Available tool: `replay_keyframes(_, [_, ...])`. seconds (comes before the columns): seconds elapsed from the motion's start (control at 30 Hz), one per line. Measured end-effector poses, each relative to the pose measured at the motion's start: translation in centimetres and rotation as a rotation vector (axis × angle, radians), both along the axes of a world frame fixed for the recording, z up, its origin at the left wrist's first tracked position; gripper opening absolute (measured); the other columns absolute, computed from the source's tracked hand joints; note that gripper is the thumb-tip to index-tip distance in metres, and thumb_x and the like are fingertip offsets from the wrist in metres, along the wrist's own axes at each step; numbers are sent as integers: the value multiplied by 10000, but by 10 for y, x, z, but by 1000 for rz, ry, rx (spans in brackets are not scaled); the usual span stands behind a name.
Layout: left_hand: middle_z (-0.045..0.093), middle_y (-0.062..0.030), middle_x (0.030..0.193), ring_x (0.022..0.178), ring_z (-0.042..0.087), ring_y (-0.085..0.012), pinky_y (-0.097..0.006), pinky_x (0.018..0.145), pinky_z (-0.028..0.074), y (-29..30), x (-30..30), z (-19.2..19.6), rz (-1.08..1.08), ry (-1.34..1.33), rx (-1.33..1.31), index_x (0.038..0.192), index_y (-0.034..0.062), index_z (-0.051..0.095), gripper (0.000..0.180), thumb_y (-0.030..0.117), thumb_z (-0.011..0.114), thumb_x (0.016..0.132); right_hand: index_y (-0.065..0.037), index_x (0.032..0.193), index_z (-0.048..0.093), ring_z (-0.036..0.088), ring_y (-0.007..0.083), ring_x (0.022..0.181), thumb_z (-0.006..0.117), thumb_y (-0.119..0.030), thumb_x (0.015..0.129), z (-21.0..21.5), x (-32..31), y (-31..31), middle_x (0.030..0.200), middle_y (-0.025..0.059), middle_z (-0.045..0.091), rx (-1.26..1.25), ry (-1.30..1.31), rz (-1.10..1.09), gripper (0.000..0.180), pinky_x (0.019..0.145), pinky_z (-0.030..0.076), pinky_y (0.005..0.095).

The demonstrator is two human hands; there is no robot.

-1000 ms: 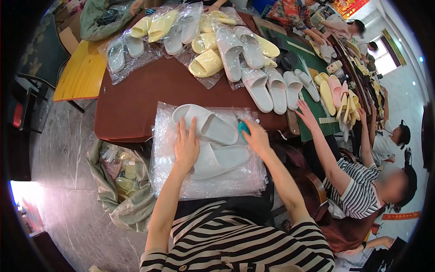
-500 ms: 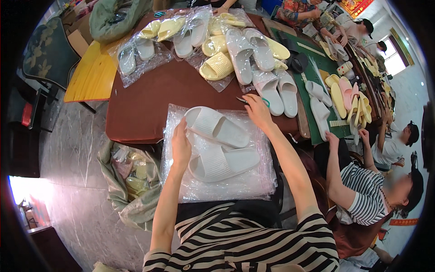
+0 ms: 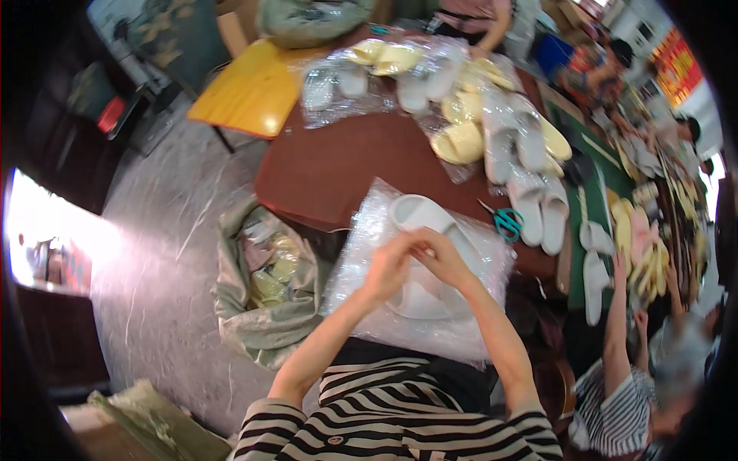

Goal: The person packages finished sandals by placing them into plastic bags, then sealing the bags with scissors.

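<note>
My left hand (image 3: 389,269) and my right hand (image 3: 441,260) meet above a pair of white slippers, fingers closed and touching. Whatever is pinched between them, if anything, is too small to make out. Partly behind my hands, the white slippers (image 3: 421,213) lie side by side on a stack of clear plastic bags (image 3: 360,311) at the table's near edge, over my lap. To the right of the stack, teal-handled scissors (image 3: 508,223) rest on the brown table (image 3: 346,165).
Bagged white and yellow slippers (image 3: 459,144) cover the table's far side. An open sack (image 3: 267,338) stands on the floor at left, near a yellow board (image 3: 250,88). Co-workers sit at right along a green-topped table (image 3: 578,265) with more slippers.
My right hand has let go of the scissors, which now lie on the table. Both hands have come together over the slippers. The whole view has swung to the left.
</note>
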State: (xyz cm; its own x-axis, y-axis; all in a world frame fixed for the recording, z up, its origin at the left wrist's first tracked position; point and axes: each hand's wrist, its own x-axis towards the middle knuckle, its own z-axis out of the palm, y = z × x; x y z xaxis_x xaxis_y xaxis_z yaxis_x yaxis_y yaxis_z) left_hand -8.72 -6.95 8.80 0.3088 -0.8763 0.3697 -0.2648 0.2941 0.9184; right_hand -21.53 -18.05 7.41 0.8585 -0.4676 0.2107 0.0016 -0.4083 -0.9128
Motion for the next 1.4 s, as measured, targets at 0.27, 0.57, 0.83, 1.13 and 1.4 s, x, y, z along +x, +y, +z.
replay_keyframes(0.27, [607,-152,1204,1082,643,-267,-361,917,519,8,-12,20,-130,-45,-27,1218,49,605,439,-123,502,828,-23,1062,635,574,115,729,553,-48,955,20,-79,5,863,57,634,206,373,-330,137,675,474,258])
replay_keyframes(0.57, [517,-229,1328,1196,516,-403,-455,1002,447,-23,22,-63,167,-309,324,1193,-28,605,354,85,610,858,11,1019,595,680,141,827,604,-173,963,-6,-130,42,887,88,698,284,320,-572,192,734,540,282])
replay_keyframes(0.83, [399,-257,1430,1244,436,-442,-498,1017,414,-68,32,-106,220,-586,513,1185,-35,624,405,230,639,880,9,1106,559,660,177,789,677,-163,905,-12,-88,95,893,103,684,148,315,-572,290,717,516,312])
replay_keyframes(1.13, [559,-252,1192,1094,562,-435,-519,917,461,-94,39,-85,306,-455,580,1221,-9,518,434,204,649,866,11,799,551,532,234,644,585,-167,929,54,-138,65,677,131,519,69,212,-637,223,597,393,344])
replay_keyframes(1.4, [600,-231,1090,1043,595,-406,-479,875,486,-115,50,-94,293,-463,621,1172,3,544,392,173,643,834,-15,697,502,486,314,625,620,-211,893,20,-127,8,642,127,484,-187,239,-140,302,691,399,391])
